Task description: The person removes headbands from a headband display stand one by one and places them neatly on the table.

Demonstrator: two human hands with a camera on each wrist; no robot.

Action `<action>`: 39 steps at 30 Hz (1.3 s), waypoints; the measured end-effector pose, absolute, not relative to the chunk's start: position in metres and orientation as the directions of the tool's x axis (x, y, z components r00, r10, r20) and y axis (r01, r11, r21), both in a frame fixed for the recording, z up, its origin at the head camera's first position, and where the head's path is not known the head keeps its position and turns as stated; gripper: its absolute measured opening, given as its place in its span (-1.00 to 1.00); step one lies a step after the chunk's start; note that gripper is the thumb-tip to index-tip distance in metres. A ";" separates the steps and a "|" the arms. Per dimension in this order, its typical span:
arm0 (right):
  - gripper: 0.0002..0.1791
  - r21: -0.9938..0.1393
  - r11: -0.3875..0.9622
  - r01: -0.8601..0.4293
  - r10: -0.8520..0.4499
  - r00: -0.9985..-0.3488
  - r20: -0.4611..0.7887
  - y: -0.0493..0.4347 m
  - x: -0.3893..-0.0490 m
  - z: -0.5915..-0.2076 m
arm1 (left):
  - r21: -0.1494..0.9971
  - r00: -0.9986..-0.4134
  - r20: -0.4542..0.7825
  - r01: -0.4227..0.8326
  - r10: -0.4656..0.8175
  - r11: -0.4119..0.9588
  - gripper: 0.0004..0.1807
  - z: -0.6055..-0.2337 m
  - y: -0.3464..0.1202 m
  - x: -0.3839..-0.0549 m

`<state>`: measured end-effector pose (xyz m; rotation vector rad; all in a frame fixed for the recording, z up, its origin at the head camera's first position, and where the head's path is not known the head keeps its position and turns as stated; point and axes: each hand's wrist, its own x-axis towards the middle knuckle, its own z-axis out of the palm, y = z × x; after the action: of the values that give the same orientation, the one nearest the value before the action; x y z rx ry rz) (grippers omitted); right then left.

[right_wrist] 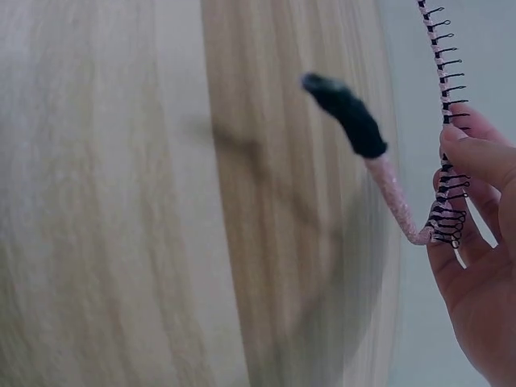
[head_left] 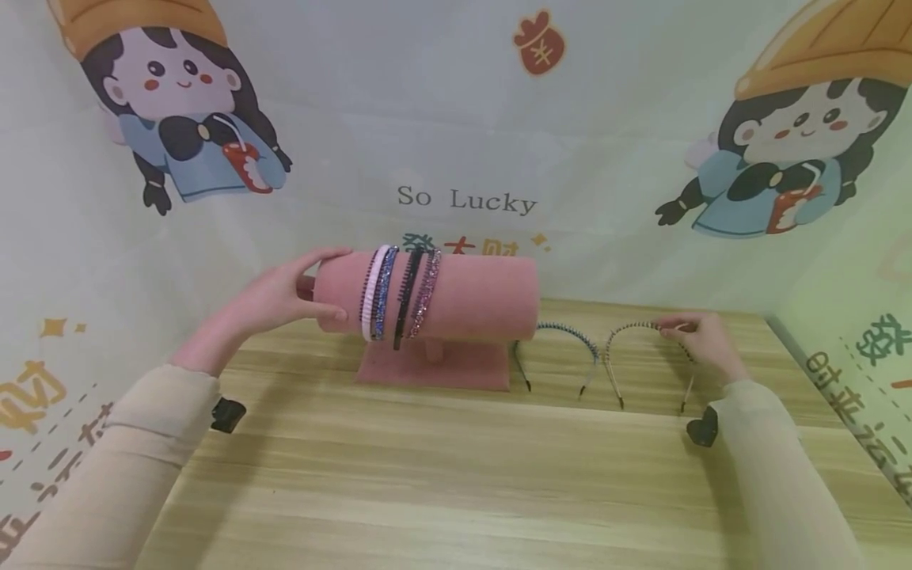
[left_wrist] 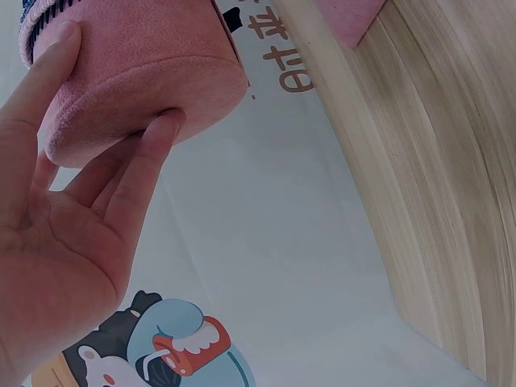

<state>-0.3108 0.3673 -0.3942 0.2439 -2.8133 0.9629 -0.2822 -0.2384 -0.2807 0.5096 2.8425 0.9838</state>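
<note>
A pink padded roll on a stand (head_left: 484, 297) carries several headbands, among them a white one (head_left: 370, 297), a glittery blue one (head_left: 383, 297), a black one (head_left: 408, 297) and a glittery pink one (head_left: 427, 289). My left hand (head_left: 285, 289) grips the roll's left end; in the left wrist view the thumb lies along its side and other fingers reach its end face (left_wrist: 201, 93). At the right, my right hand (head_left: 701, 340) pinches a thin toothed headband (right_wrist: 395, 197). It is pale pink with black teeth and a black tip (right_wrist: 347, 113).
Between the stand and my right hand, a bluish toothed headband (head_left: 566, 328) lies on the wooden table (head_left: 456, 475). Behind and beside the table hangs a printed pale cloth (head_left: 399, 103). The stand's pink base (head_left: 385, 370) rests on the wood.
</note>
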 end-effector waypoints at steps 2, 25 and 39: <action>-0.72 -0.585 0.781 -0.218 -0.119 -0.972 0.203 0.369 -0.311 -0.396 | 0.614 -0.940 0.022 0.281 0.340 0.738 -0.02 -0.280 -0.238 -0.282; -0.67 -0.612 0.769 -0.185 -0.146 -0.983 0.113 0.373 -0.319 -0.416 | 0.618 -0.938 0.025 0.287 0.347 0.732 -0.05 -0.280 -0.239 -0.281; -0.60 -0.553 0.794 -0.251 -0.251 -0.965 0.078 0.374 -0.320 -0.413 | 0.614 -0.940 0.032 0.287 0.341 0.735 -0.04 -0.282 -0.240 -0.283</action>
<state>-0.3197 0.3739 -0.4130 0.4168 -2.9753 0.9179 -0.2827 -0.2400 -0.2817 0.5162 2.8484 0.9873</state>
